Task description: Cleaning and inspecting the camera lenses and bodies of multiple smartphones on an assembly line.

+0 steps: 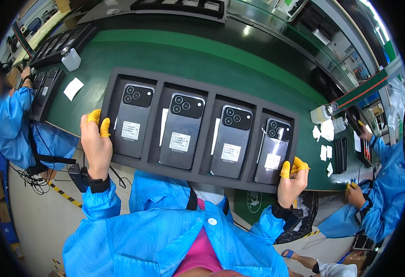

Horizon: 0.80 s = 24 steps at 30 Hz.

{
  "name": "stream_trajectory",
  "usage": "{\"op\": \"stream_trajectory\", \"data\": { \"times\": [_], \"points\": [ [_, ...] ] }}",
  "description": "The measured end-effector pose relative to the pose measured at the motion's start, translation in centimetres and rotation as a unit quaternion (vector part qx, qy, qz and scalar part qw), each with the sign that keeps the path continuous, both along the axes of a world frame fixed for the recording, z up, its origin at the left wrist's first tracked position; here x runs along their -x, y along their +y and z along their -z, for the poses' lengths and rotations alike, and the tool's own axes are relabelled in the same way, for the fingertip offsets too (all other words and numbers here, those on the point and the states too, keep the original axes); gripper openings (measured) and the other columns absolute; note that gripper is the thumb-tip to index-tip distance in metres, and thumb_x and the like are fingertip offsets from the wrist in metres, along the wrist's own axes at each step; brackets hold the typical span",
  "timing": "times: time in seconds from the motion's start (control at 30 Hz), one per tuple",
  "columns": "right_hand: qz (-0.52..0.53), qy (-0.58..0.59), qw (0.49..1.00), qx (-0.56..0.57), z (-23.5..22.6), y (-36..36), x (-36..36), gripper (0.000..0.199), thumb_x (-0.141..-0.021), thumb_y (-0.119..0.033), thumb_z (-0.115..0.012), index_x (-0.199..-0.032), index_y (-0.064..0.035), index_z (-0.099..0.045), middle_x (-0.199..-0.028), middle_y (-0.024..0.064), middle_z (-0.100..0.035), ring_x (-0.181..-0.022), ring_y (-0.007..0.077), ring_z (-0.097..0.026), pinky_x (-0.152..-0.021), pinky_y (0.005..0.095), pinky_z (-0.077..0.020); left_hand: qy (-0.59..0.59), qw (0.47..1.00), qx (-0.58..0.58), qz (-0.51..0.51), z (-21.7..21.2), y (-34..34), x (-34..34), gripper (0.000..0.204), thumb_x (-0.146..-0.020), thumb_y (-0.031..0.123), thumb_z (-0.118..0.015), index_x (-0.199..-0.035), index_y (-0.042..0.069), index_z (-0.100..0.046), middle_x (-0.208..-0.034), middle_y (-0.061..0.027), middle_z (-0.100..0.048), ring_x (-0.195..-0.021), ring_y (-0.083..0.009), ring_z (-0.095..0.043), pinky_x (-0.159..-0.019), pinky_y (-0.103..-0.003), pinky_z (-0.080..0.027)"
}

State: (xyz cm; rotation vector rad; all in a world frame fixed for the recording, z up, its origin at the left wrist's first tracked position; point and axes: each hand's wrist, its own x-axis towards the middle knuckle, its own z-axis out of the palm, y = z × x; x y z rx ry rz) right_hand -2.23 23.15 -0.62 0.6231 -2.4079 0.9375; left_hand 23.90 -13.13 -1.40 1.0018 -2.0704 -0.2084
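Dark foam tray lies across the near edge of the green conveyor belt, its near long side overhanging the belt edge toward the person. Left hand grasps the tray's short end at 9 o'clock, yellow finger cots over the rim. Right hand is clamped on the tray's corner at 4 o'clock, yellow-capped fingertips on the rim beside the last slot.

Four slots, each holding one grey phone face down, camera block toward 12 o'clock: first phone, second phone, third phone, fourth phone. Each back carries a white rectangular label on its lower half. The fourth phone shows a glossy film.

Open room: bare belt runs beyond the tray toward 12 o'clock and to 3 o'clock up to scattered white paper slips. At 10 o'clock a white square slip and a translucent bottle stand well apart from the tray; black trays lie behind them.

Co-workers in blue coats sit at 9 o'clock and 4 o'clock
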Motion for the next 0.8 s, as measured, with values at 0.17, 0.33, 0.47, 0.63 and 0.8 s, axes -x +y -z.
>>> {"op": "stream_trajectory", "data": {
  "times": [0.17,0.33,0.47,0.63,0.8],
  "points": [
    [-0.031,0.039,0.998,0.039,0.0,-0.8,0.7,0.024,-0.080,-0.004,-0.073,-0.099,0.0060,-0.063,-0.087,0.0115,-0.059,-0.068,0.0225,-0.054,-0.060,0.0324,-0.0443,-0.013,0.999,0.039,0.003,0.3,-0.9,0.2,0.028,-0.084,-0.005,-0.064,-0.111,-0.008,-0.058,-0.105,-0.0215,-0.054,-0.094,-0.0408,-0.055,-0.079,-0.044,-0.046],
    [-0.021,-0.040,0.997,0.063,-1.2,0.9,2.4,0.030,-0.092,-0.015,-0.067,-0.115,0.0027,-0.063,-0.100,0.0131,-0.065,-0.082,0.0192,-0.063,-0.069,0.0306,-0.0505,-0.109,0.993,0.026,0.025,-0.5,-3.2,-1.1,0.045,-0.085,0.009,-0.070,-0.124,-0.005,-0.051,-0.115,-0.0224,-0.049,-0.105,-0.0403,-0.052,-0.089,-0.043,-0.044],
    [-0.003,-0.070,0.996,0.045,-5.0,1.6,2.5,0.032,-0.089,-0.014,-0.070,-0.115,0.0018,-0.062,-0.102,0.0149,-0.064,-0.084,0.0228,-0.064,-0.068,0.0317,-0.0516,-0.171,0.965,0.171,-0.097,-4.4,-7.4,-7.3,0.040,-0.090,0.020,-0.067,-0.119,-0.005,-0.057,-0.112,-0.0235,-0.056,-0.106,-0.0389,-0.054,-0.089,-0.042,-0.044],
    [-0.122,-0.034,0.991,-0.050,-6.8,-3.1,3.7,0.024,-0.083,-0.010,-0.072,-0.101,0.0012,-0.062,-0.106,0.0182,-0.060,-0.090,0.0325,-0.061,-0.075,0.0377,-0.0516,-0.137,0.962,0.192,-0.135,-9.2,-8.7,-7.9,0.030,-0.086,0.006,-0.064,-0.114,-0.006,-0.060,-0.105,-0.0249,-0.059,-0.094,-0.0403,-0.058,-0.081,-0.044,-0.047],
    [-0.232,-0.059,0.963,-0.122,-5.1,-9.3,7.5,0.022,-0.084,-0.018,-0.071,-0.085,0.0029,-0.066,-0.084,0.0216,-0.065,-0.085,0.0387,-0.062,-0.078,0.0435,-0.0470,-0.117,0.958,0.169,0.202,-5.9,-7.1,4.0,0.031,-0.085,0.012,-0.069,-0.113,0.001,-0.063,-0.114,-0.0196,-0.061,-0.107,-0.0362,-0.058,-0.094,-0.041,-0.045]
  ]
}}
